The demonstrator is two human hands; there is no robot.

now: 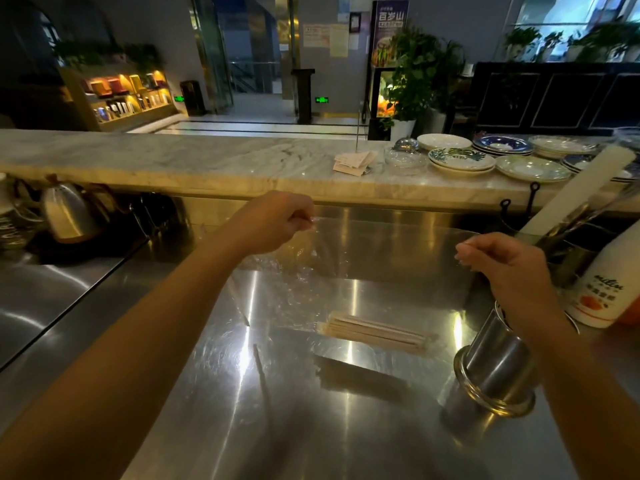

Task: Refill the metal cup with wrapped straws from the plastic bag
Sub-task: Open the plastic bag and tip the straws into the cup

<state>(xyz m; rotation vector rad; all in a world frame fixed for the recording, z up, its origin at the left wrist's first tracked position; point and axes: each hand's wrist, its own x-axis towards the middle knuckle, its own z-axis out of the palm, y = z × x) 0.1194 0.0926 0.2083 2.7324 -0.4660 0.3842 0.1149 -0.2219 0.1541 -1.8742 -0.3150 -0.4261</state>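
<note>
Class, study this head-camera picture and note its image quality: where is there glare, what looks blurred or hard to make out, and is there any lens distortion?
Head view: bright streaks of glare on the steel counter; the clear plastic bag shows only as faint sheen between the left hand and right hand; the wrapped straws look slightly soft; the marble ledge bows from wide-angle distortion; the background is dim.

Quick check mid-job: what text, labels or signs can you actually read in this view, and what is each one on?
"百岁山": purple banner at the back.
Script brand word, unclear, with unreadable characters below: white bottle at right.
Green exit signs: too small.
Wall notices: blurred.
Slips on the spike: unreadable.
</note>
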